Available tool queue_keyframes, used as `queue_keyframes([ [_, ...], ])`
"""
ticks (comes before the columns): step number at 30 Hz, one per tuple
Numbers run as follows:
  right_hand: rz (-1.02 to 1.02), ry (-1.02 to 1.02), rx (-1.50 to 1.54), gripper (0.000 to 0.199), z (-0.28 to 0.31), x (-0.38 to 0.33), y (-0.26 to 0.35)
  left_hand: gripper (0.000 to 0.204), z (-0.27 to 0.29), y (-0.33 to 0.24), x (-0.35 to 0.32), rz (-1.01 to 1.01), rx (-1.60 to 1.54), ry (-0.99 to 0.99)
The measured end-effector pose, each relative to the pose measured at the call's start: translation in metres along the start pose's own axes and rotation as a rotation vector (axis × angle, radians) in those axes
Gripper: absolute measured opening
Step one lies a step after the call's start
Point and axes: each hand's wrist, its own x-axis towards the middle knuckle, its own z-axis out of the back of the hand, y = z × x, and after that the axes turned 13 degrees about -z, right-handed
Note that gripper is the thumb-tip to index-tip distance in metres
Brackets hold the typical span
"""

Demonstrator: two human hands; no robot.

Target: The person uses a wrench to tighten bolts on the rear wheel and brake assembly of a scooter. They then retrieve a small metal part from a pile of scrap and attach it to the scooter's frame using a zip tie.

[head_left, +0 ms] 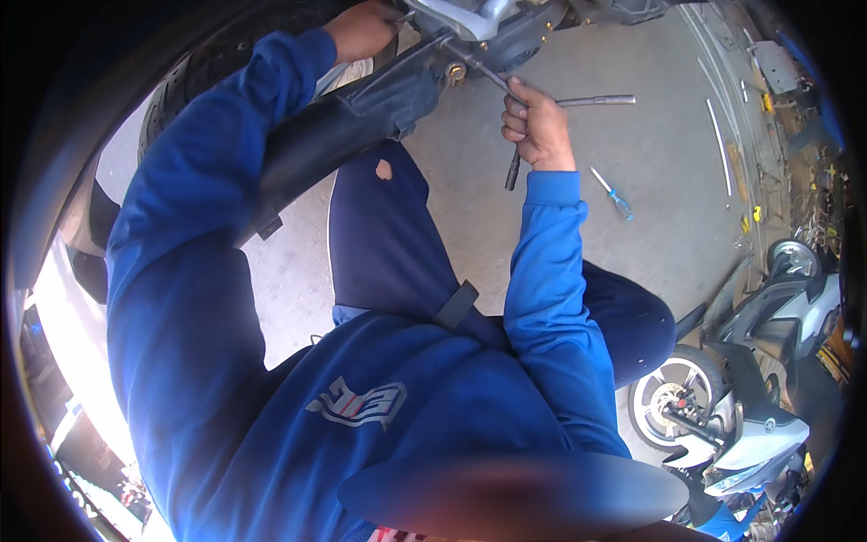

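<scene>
My right hand [539,124] is closed around the middle of a three-way socket wrench [601,100]. One arm of the wrench points up and left, its end meeting the dark underside of a motorbike [348,122]. The other two arms stick out to the right and downward. Farther left, my left hand [363,32] reaches in beside the tyre [167,99], its fingers curled near a small grey metal piece. What those fingers hold is partly hidden by the bike. A brass-coloured bolt [455,70] shows just below the wrench's tip.
On the grey floor [470,217], right of my right hand, lies a screwdriver [619,204] with a blue handle. A white and black motorbike [763,443] stands at the lower right. Tools and parts [804,172] clutter the right edge, with a thin white rod [718,144] near them.
</scene>
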Motion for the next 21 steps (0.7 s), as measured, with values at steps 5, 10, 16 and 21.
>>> queue_keyframes([
  [5,-0.189,0.201,0.412,0.010,-0.007,0.004,-0.021,0.038,-0.018,-0.025,-0.020,0.447,-0.484,-0.061],
  [10,-0.146,0.276,0.455,0.015,-0.012,0.003,-0.031,0.047,-0.031,-0.012,-0.017,0.377,-0.481,-0.045],
  [16,-0.042,0.205,0.348,0.016,-0.018,-0.012,-0.025,0.056,-0.026,-0.006,-0.022,0.259,-0.481,0.025],
  [21,0.064,0.156,0.210,0.008,-0.018,-0.013,-0.028,0.034,-0.015,0.004,-0.030,0.302,-0.371,0.065],
])
